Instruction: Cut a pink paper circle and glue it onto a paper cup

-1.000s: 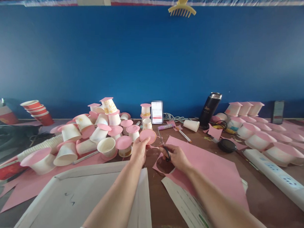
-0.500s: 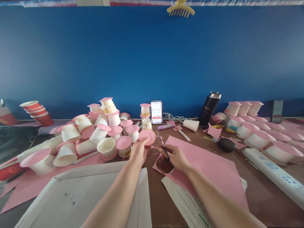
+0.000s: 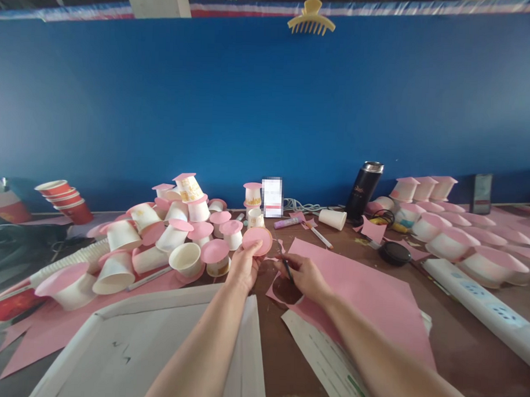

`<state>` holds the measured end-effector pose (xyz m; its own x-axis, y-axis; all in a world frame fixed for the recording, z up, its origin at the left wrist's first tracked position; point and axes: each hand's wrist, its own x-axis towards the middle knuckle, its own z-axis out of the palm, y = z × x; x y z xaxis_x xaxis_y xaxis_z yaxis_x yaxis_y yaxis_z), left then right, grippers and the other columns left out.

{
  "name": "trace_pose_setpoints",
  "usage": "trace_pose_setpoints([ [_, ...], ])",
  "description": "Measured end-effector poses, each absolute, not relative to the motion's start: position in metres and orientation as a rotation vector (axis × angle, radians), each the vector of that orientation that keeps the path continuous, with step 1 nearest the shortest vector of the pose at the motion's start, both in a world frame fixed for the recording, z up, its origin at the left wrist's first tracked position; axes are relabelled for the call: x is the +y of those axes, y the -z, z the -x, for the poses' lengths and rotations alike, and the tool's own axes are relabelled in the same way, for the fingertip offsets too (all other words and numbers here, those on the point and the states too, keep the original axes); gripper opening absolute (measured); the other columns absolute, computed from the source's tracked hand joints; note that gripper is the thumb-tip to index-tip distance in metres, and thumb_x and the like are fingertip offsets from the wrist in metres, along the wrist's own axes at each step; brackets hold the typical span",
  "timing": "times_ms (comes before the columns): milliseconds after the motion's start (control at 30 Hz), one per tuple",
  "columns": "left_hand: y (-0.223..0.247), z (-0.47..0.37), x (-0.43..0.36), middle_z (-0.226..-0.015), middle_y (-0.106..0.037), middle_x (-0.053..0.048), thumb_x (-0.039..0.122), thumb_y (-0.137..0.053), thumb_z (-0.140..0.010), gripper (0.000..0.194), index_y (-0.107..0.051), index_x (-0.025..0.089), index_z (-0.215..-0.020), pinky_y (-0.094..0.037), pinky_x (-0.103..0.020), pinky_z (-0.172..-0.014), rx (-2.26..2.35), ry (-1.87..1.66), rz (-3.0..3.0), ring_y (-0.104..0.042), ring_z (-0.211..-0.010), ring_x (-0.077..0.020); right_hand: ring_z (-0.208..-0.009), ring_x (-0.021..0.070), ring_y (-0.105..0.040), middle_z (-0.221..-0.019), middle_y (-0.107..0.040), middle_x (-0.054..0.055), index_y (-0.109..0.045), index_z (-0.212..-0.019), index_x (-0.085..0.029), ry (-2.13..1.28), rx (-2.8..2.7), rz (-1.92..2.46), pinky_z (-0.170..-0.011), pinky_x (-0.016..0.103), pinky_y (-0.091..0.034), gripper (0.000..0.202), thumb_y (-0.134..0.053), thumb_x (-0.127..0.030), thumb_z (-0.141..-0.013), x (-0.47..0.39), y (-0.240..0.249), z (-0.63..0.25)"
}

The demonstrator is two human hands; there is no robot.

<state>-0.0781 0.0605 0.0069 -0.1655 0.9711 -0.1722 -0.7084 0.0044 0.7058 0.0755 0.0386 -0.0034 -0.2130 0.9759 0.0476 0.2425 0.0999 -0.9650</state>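
Note:
In my left hand (image 3: 244, 267), a round pink paper disc (image 3: 257, 242) is pinched between thumb and fingers, its flat face toward me. A white paper cup (image 3: 255, 218) shows directly behind the disc; where the two meet is hidden. My right hand (image 3: 304, 274) is closed around dark-handled scissors (image 3: 287, 269), whose blades point away, just right of the disc. A small pink scrap (image 3: 281, 245) is close to the blade tips. Under my right forearm lies a large pink sheet (image 3: 366, 289) with a round cut-out near my fingers.
Several paper cups with pink discs (image 3: 215, 252) crowd the left side, and more capped cups (image 3: 454, 243) line the right. A black flask (image 3: 364, 193), a marker (image 3: 320, 235), a black lid (image 3: 394, 253) and a power strip (image 3: 482, 304) stand or lie rightward. A white box (image 3: 156, 339) sits front left.
The scissors' blades look closer together, and a small pink scrap now shows beside their tips. Both hands stay in almost the same place. The view has tilted slightly.

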Motion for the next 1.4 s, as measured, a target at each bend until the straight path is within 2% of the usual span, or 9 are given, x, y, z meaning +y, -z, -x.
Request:
trace_pose_setpoints([
  [200, -0.007, 0.076, 0.059, -0.077, -0.068, -0.005, 0.007, -0.076, -0.062, 0.029, -0.062, 0.012, -0.087, -0.052, -0.021, -0.058, 0.787, -1.587, -0.442, -0.063, -0.065, -0.0121, -0.058, 0.0155, -0.055, -0.062, -0.059, -0.002, -0.061, -0.108, -0.018, -0.927, -1.613, 1.354, -0.055, 0.026, -0.038, 0.043, -0.060, -0.048, -0.077, 0.043, 0.012, -0.080],
  [300, -0.006, 0.075, 0.058, -0.079, -0.068, -0.006, 0.009, -0.076, -0.062, 0.030, -0.062, 0.012, -0.089, -0.051, -0.020, -0.056, 0.821, -1.554, -0.442, -0.063, -0.066, -0.0125, -0.060, 0.0171, -0.057, -0.064, -0.060, -0.004, -0.055, -0.098, -0.023, -0.716, -1.557, 1.535, -0.054, 0.026, -0.034, 0.037, -0.063, -0.050, -0.073, 0.046, 0.008, -0.087],
  [400, -0.004, 0.073, 0.056, -0.082, -0.069, -0.007, 0.011, -0.077, -0.063, 0.031, -0.062, 0.011, -0.090, -0.051, -0.021, -0.057, 0.828, -1.512, -0.467, -0.064, -0.068, -0.0132, -0.068, 0.0191, -0.060, -0.075, -0.065, -0.002, -0.050, -0.088, -0.025, -0.579, -1.515, 1.653, -0.057, 0.027, -0.034, 0.037, -0.064, -0.055, -0.071, 0.047, 0.002, -0.093],
  [700, -0.004, 0.066, 0.049, -0.088, -0.070, -0.008, 0.017, -0.080, -0.063, 0.034, -0.064, 0.012, -0.093, -0.052, -0.023, -0.065, 0.779, -1.397, -0.551, -0.065, -0.074, -0.0146, -0.079, 0.0216, -0.062, -0.087, -0.068, -0.001, -0.049, -0.087, -0.026, -0.543, -1.478, 1.807, -0.059, 0.027, -0.033, 0.036, -0.062, -0.057, -0.073, 0.051, -0.002, -0.101],
  [867, 0.002, 0.065, 0.053, -0.085, -0.067, -0.005, 0.023, -0.082, -0.062, 0.032, -0.064, 0.013, -0.087, -0.049, -0.020, -0.060, 0.813, -1.374, -0.554, -0.062, -0.070, -0.0111, -0.063, 0.0171, -0.057, -0.071, -0.063, -0.002, -0.056, -0.099, -0.027, -0.670, -1.452, 1.588, -0.057, 0.027, -0.034, 0.033, -0.058, -0.051, -0.078, 0.056, 0.007, -0.102],
  [967, 0.007, 0.066, 0.058, -0.072, -0.061, 0.001, 0.025, -0.081, -0.063, 0.029, -0.061, 0.014, -0.081, -0.044, -0.017, -0.052, 0.815, -1.393, -0.548, -0.056, -0.059, -0.0069, -0.053, 0.0138, -0.047, -0.058, -0.052, -0.004, -0.060, -0.098, -0.023, -0.875, -1.439, 1.396, -0.052, 0.025, -0.033, 0.033, -0.061, -0.049, -0.078, 0.055, 0.008, -0.096],
  [1100, 0.012, 0.069, 0.067, -0.059, -0.047, 0.007, 0.020, -0.081, -0.062, 0.028, -0.057, 0.015, -0.076, -0.036, -0.014, -0.045, 0.808, -1.491, -0.494, -0.044, -0.050, -0.0030, -0.051, 0.0107, -0.042, -0.059, -0.051, -0.004, -0.064, -0.096, -0.019, -1.208, -1.416, 1.288, -0.048, 0.023, -0.029, 0.036, -0.065, -0.049, -0.075, 0.048, 0.005, -0.086],
  [1267, 0.013, 0.073, 0.074, -0.064, -0.052, 0.005, 0.022, -0.080, -0.062, 0.027, -0.056, 0.014, -0.072, -0.040, -0.016, -0.054, 0.802, -1.580, -0.443, -0.048, -0.057, -0.0045, -0.056, 0.0104, -0.047, -0.068, -0.058, -0.002, -0.066, -0.097, -0.020, -1.404, -1.476, 1.215, -0.051, 0.022, -0.034, 0.039, -0.065, -0.053, -0.075, 0.040, 0.005, -0.081],
  [1400, 0.010, 0.072, 0.073, -0.060, -0.049, 0.005, 0.027, -0.080, -0.062, 0.030, -0.053, 0.015, -0.065, -0.037, -0.018, -0.054, 0.878, -1.582, -0.551, -0.045, -0.055, -0.0053, -0.052, 0.0085, -0.041, -0.064, -0.055, -0.003, -0.067, -0.101, -0.020, -1.449, -1.540, 1.197, -0.048, 0.021, -0.030, 0.039, -0.068, -0.049, -0.073, 0.036, 0.005, -0.079],
])
